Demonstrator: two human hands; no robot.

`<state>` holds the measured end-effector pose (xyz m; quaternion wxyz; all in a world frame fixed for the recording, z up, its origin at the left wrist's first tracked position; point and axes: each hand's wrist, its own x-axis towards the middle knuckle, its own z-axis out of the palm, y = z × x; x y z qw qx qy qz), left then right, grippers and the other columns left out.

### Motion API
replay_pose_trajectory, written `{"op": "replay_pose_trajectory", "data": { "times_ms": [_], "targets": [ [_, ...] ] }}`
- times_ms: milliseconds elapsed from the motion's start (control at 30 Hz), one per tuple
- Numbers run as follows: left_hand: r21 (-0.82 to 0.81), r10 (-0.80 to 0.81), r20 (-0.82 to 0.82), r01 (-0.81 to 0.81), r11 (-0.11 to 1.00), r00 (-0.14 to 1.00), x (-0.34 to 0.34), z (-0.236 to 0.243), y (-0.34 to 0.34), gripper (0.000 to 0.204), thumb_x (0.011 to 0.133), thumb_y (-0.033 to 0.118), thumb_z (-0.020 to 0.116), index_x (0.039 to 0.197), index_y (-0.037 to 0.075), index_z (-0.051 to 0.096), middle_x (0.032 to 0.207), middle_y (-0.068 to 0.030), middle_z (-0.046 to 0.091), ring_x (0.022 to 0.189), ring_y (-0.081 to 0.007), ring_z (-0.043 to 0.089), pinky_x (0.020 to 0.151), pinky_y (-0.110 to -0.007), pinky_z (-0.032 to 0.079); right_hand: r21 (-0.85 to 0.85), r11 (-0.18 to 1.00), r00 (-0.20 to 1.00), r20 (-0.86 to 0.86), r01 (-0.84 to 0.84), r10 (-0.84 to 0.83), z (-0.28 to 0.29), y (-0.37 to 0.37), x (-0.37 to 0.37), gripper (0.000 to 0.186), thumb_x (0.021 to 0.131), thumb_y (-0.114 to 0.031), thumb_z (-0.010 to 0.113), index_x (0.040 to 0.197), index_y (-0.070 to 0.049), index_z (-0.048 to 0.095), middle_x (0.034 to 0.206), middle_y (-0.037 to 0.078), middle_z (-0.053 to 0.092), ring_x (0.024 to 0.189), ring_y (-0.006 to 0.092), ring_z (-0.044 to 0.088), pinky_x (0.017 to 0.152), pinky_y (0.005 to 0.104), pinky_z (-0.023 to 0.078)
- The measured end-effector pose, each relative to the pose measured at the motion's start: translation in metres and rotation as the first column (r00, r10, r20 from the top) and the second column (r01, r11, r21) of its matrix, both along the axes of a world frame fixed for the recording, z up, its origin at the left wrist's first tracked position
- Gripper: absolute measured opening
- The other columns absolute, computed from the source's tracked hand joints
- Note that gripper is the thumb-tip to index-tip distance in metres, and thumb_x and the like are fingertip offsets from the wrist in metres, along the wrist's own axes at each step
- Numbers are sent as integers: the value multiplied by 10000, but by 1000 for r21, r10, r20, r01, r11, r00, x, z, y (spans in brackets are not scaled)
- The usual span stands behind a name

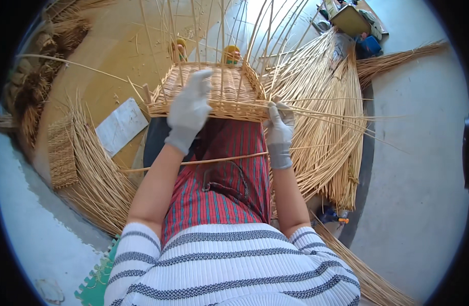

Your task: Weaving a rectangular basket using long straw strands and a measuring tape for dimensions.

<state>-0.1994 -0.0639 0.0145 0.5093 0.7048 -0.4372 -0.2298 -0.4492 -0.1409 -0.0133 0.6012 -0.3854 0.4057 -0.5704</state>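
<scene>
A half-woven wicker basket (227, 80) rests over my lap, its tall upright stakes fanning away from me. In a white-grey glove, my left hand (188, 109) is over the near wall, slightly blurred, fingers stretched toward the basket's inside; I see nothing held in it. My right hand (279, 133), gloved too, is closed at the near right corner, thumb and fingers pinching wicker strands (316, 113) that trail off to the right. Its far fingers are partly hidden. A loose cane (224, 159) lies across my red striped cloth (229, 204).
A large bundle of wicker canes (326, 153) spreads on the right, with another bundle (99, 168) at left. A white sheet (121, 126) and a woven mat piece (62, 153) lie left. Far right stand a box (350, 21) and blue container (368, 47). Green foam mat (98, 280) lies lower left.
</scene>
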Motion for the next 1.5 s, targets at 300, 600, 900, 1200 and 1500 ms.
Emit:
{"op": "replay_pose_trajectory", "data": {
  "times_ms": [300, 600, 900, 1200, 1500],
  "targets": [
    [379, -82, -297, 196, 904, 951, -29, -3, -23, 399, 1121, 385, 604, 1223, 12, 703, 767, -77, 724, 511, -139, 670, 523, -318, 561, -676, 462, 535, -737, -574, -414, 87, -67, 111, 622, 1002, 53, 563, 1599, -55, 429, 1397, 202, 660, 1213, 272, 697, 984, 365, 595],
    [265, -118, -363, 224, 938, 924, -28, -8, -14, 275, 1079, 246, 687, 1242, 25, 677, 908, -75, 721, 556, -138, 664, 491, -322, 539, -461, 866, 952, -301, -195, 54, 11, 12, -15, 277, 1126, -131, 563, 1393, -72, 523, 996, 91, 733, 787, 146, 717, 662, 246, 572],
    [299, -276, -361, 391, 870, 891, -86, 18, -59, 293, 1119, 330, 595, 1223, 60, 638, 823, -103, 757, 618, -208, 744, 622, -372, 586, -149, 986, 764, -644, -71, -43, 75, -21, -41, 116, 1038, -83, 697, 1141, -30, 698, 1032, 137, 764, 852, 190, 771, 690, 284, 620],
    [249, -256, -315, 340, 907, 914, -96, 2, -63, 341, 1112, 366, 622, 1188, 37, 668, 765, -88, 747, 576, -161, 716, 581, -310, 570, -673, 643, 200, -732, -365, -652, 94, -56, 5, 550, 963, -223, 790, 1455, -114, 572, 1211, 151, 696, 1160, 274, 667, 951, 420, 562],
    [357, -330, 299, 215, 909, 895, -33, -37, 83, 219, 1034, 253, 632, 1192, 132, 724, 1186, -144, 745, 1076, -364, 715, 955, -470, 569, 65, 636, 145, -951, -769, 272, 8, 46, 15, 187, 980, -125, 694, 1161, -113, 742, 1089, 148, 758, 1058, 349, 721, 923, 433, 576]
  ]
}}
